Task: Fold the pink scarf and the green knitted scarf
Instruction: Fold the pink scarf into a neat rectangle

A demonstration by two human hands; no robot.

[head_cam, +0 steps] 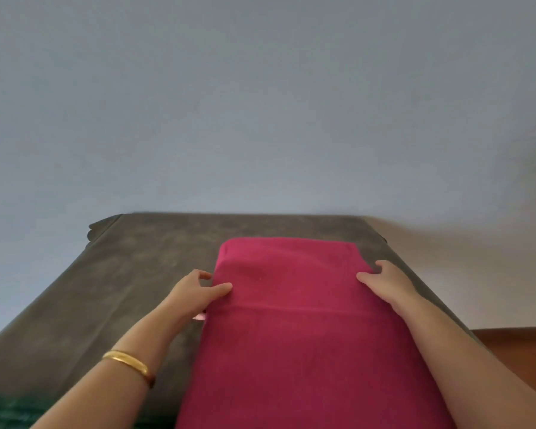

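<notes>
The pink scarf lies as a long flat band down the middle-right of the dark table, its far end folded back on itself with a fold line across it. My left hand pinches the scarf's left edge between thumb and fingers. My right hand grips the right edge, thumb on top and fingers curled under. A dark green knitted fabric, likely the green scarf, shows at the bottom left corner, mostly out of frame.
A plain grey-blue wall stands right behind the table's far edge. A brown wooden surface shows to the right of the table. A gold bangle is on my left wrist.
</notes>
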